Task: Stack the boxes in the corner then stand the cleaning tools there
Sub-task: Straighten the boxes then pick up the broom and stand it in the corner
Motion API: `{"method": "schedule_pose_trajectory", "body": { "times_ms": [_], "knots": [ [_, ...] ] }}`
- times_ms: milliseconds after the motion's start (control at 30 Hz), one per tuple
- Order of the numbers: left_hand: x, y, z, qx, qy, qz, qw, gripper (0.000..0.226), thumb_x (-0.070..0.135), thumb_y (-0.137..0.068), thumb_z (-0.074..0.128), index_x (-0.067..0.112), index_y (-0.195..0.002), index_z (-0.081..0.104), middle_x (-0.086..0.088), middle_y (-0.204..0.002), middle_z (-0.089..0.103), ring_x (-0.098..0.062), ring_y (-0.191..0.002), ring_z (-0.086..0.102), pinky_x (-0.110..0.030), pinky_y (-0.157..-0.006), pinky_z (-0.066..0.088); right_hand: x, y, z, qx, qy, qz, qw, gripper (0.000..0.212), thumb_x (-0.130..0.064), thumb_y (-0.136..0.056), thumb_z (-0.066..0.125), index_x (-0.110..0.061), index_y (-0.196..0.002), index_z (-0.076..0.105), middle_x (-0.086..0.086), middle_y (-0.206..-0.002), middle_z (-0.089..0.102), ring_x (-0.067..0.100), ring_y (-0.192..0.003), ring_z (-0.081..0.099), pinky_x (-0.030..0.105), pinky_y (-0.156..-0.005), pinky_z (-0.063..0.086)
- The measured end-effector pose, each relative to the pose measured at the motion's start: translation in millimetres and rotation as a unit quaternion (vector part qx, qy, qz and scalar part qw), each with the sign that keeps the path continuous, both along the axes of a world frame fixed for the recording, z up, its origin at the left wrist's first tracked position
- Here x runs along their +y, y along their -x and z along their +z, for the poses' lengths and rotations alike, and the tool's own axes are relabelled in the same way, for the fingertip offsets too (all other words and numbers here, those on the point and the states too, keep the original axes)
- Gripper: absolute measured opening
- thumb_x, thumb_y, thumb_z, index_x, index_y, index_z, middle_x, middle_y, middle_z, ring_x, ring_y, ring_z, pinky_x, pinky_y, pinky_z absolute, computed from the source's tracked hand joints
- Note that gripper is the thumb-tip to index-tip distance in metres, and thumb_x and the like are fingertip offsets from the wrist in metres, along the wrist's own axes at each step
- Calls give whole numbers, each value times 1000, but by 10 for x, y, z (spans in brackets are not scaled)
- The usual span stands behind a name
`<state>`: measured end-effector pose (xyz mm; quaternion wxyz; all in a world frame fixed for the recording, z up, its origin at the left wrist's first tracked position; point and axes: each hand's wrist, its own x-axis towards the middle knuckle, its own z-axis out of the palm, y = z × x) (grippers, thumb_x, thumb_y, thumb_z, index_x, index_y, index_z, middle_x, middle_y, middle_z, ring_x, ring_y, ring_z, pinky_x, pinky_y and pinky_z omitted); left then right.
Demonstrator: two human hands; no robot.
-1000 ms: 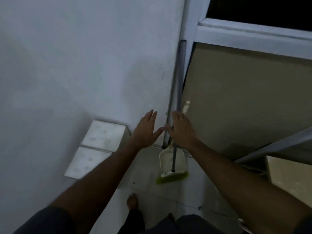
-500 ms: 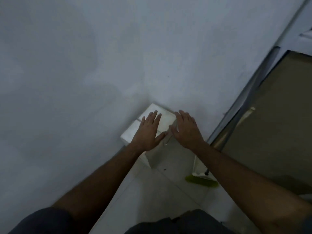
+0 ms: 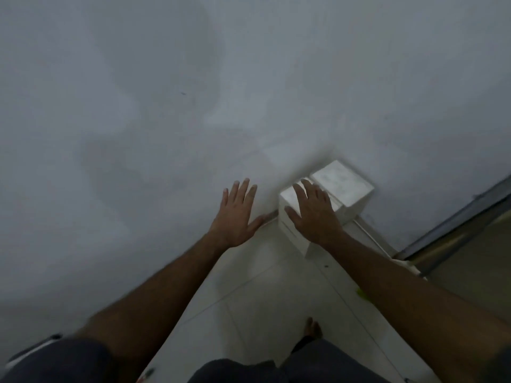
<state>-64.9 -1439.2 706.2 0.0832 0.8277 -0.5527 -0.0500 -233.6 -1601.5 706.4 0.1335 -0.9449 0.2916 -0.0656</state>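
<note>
Down by the grey plastered wall [image 3: 193, 106], two white rectangular boxes [image 3: 343, 186] sit side by side on the pale tiled floor [image 3: 249, 299], pushed against the wall's foot at about two o'clock from the person's bare foot [image 3: 312, 330]. Both arms reach forward. The right hand [image 3: 315, 214] is spread flat, fingers straight and apart, over the top of the nearer box; whether the palm actually touches it cannot be told through the blur. The left hand [image 3: 235, 214] is likewise open, fingers straight and close together, thumb out, hovering in front of the wall at nine o'clock from the boxes and holding nothing. At three o'clock, a dark metal door frame [image 3: 456, 225] runs diagonally, and a small scrap of bright green bristle [image 3: 360, 293] peeks out beside the right forearm.
</note>
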Motion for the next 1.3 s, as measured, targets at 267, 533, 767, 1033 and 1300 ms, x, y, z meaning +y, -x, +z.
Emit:
{"method": "schedule_pose_trajectory", "body": {
  "times_ms": [267,533,767,1033,1300],
  "knots": [
    [1417,-477,-159,19,-2,147,989,84,65,-99,29,14,-160,3,-11,-168,-8,-29,-154,-12,-53,-124,-2,970,-950,-92,17,-11,145,989,71,-55,-100,35,-12,-156,29,18,-162,26,41,-148,25,57,-119,25],
    [2781,-527,-590,51,-30,288,956,86,69,-96,23,14,-160,7,-12,-167,-9,-32,-154,-8,-52,-124,1,1976,-1624,-621,52,-54,274,959,68,-49,-102,43,-13,-156,25,17,-163,21,38,-149,21,53,-121,21],
    [3912,-691,-744,54,-50,342,937,84,67,-98,28,15,-160,6,-11,-167,-10,-31,-154,-8,-55,-124,5,2902,-2106,-788,59,-68,321,943,68,-53,-101,39,-13,-155,28,18,-162,25,40,-147,26,54,-119,24],
    [5400,-1159,-894,52,-50,320,945,82,65,-99,30,16,-160,6,-10,-168,-8,-29,-154,-6,-55,-124,6,4392,-2422,-902,56,-54,298,951,65,-46,-102,47,-10,-154,32,20,-158,31,41,-140,35,53,-116,29],
    [6707,-1487,-1038,68,-56,296,951,82,63,-99,36,15,-160,10,-10,-168,-5,-29,-155,-4,-53,-124,3,5779,-2688,-1094,53,-73,252,963,63,-45,-102,47,-9,-153,33,20,-156,33,40,-139,36,53,-115,31]
  ]
}}
